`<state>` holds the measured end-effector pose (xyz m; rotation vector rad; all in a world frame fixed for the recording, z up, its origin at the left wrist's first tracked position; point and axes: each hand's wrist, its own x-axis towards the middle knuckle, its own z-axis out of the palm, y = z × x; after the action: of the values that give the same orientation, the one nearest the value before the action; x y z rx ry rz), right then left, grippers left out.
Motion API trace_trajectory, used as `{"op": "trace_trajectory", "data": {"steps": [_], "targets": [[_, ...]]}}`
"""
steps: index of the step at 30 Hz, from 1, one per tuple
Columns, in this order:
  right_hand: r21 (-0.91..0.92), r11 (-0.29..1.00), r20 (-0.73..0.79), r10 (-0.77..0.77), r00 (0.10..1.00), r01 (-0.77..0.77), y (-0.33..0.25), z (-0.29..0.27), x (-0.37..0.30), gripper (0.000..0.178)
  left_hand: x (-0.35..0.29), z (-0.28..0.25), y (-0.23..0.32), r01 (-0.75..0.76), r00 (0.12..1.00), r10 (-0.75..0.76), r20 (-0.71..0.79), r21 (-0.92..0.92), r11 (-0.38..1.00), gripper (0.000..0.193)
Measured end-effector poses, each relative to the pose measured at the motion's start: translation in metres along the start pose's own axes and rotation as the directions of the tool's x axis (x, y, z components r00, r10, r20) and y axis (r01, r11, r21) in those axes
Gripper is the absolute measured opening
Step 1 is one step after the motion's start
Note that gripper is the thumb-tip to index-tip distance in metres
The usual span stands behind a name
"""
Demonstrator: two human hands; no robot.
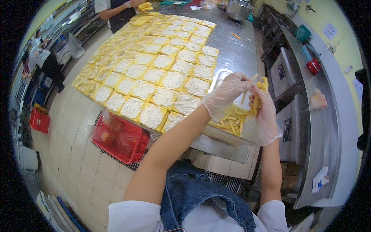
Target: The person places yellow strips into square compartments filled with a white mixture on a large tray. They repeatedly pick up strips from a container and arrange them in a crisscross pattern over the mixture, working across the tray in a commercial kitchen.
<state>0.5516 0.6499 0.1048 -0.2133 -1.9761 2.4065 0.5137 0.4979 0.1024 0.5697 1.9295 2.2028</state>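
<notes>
In gloved hands above the table's near right corner I hold pale yellow strips that look like cut fries. My left hand is closed in a pinch on a thin strip. A small bunch of strips sits in my closed right hand, close beside the left. Below both hands lie more loose strips in a shallow container, partly hidden by my gloves. To the left, rows of square yellow slices with a white spread cover much of the table. Yellow pieces top the slices along the far left side.
The steel table carries a metal pot at its far end. Across it a co-worker's gloved hand holds yellow slices. A red crate with bagged items stands below the near left edge. A steel counter runs along the right.
</notes>
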Motion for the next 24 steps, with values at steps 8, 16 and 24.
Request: {"op": "trace_trajectory", "data": {"steps": [8,16,24], "targets": [[-0.214,0.955,0.148,-0.176,0.973,0.206,-0.039,0.109,-0.009,0.022,-0.033,-0.062,0.052,-0.151,0.928,0.161,-0.335,0.056,0.987,0.017],[-0.201,0.974,0.623,0.046,0.781,0.103,0.016,0.320,-0.048,0.025,-0.169,-0.251,0.052,-0.127,0.716,0.081,-0.694,-0.015,0.992,0.019],[-0.356,0.933,0.638,0.286,0.715,-0.055,0.163,0.485,-0.021,0.026,-0.274,-0.409,-0.012,0.108,0.434,-0.215,-0.875,-0.187,0.976,0.024]]}}
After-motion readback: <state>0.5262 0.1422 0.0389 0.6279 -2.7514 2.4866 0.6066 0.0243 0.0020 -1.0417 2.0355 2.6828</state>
